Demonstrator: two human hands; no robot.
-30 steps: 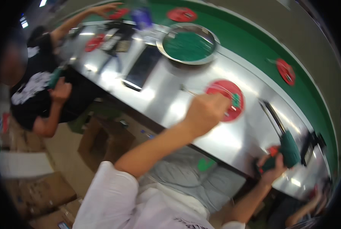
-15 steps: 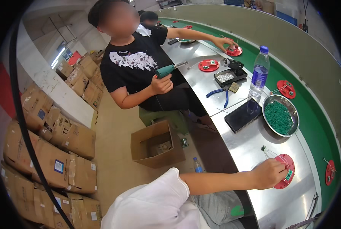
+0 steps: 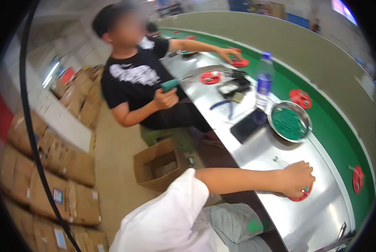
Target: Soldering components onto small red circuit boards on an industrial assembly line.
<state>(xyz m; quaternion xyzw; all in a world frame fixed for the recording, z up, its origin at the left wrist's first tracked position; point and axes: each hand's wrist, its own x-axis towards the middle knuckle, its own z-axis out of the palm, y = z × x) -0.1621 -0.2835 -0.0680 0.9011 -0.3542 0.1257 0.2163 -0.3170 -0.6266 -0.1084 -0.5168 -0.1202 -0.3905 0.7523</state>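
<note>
one hand (image 3: pixel 296 178), my left, fingers curled over a flat red plastic disc (image 3: pixel 300 195); pressed carelessly, it could skid across the steel bench (image 3: pixel 276 218).

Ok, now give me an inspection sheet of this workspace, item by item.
Surface: shiny metal bench beside a green belt.
Job's things: red disc, partly covered by the left hand.
Clutter: metal bowl of green parts, black phone, water bottle, blue-handled pliers.
Grips: left hand rests on the disc, grip unclear; right hand not in view.
Cables: black cable across the picture's left.
Surroundings: co-worker holding a green tool; stacked cardboard boxes; open carton on the floor.
</note>
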